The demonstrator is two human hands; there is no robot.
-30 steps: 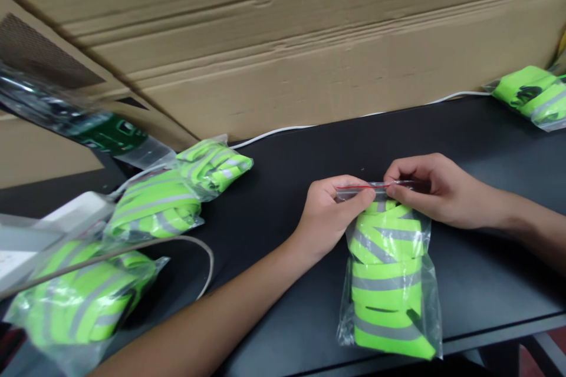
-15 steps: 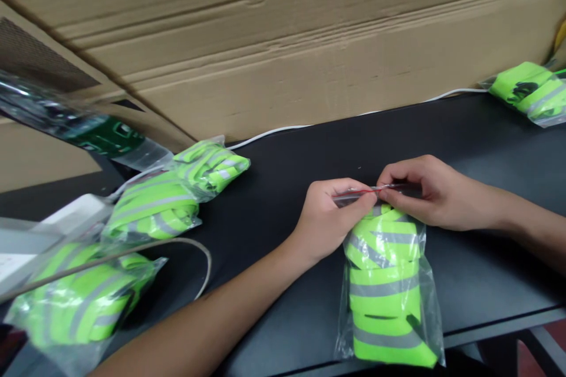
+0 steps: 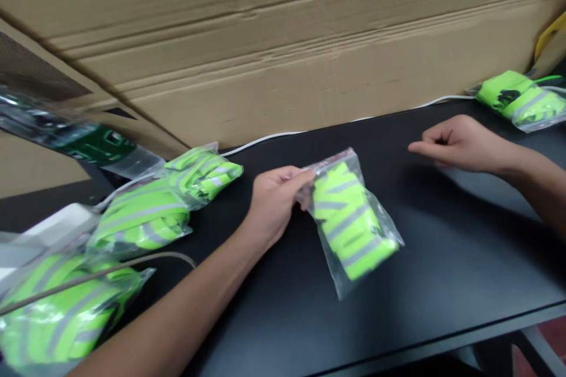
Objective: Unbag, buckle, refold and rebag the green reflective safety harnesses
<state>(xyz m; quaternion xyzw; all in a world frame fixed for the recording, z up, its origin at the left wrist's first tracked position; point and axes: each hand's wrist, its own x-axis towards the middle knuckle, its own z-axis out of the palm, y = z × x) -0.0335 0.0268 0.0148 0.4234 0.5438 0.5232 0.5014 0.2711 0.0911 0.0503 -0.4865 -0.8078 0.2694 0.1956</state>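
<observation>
My left hand (image 3: pixel 274 200) pinches the top corner of a clear zip bag (image 3: pixel 349 221) stuffed with neon green reflective straps; the bag hangs tilted, its lower end toward the right, over the black table (image 3: pixel 442 283). My right hand (image 3: pixel 460 144) hovers over the table further right, apart from the bag, fingers loosely curled with the forefinger pointing left and nothing in them. Another filled bag (image 3: pixel 522 100) lies at the far right beyond that hand.
Several filled bags of green straps (image 3: pixel 145 218) are piled at the left, with a white cable (image 3: pixel 274 136) running along the back edge. A big cardboard box wall (image 3: pixel 283 41) stands behind the table. The table's front edge runs bottom right.
Both hands were pinching the bag's zip top; my right hand has let go and moved right. My left hand has carried the bag up and to the left, tilting it.
</observation>
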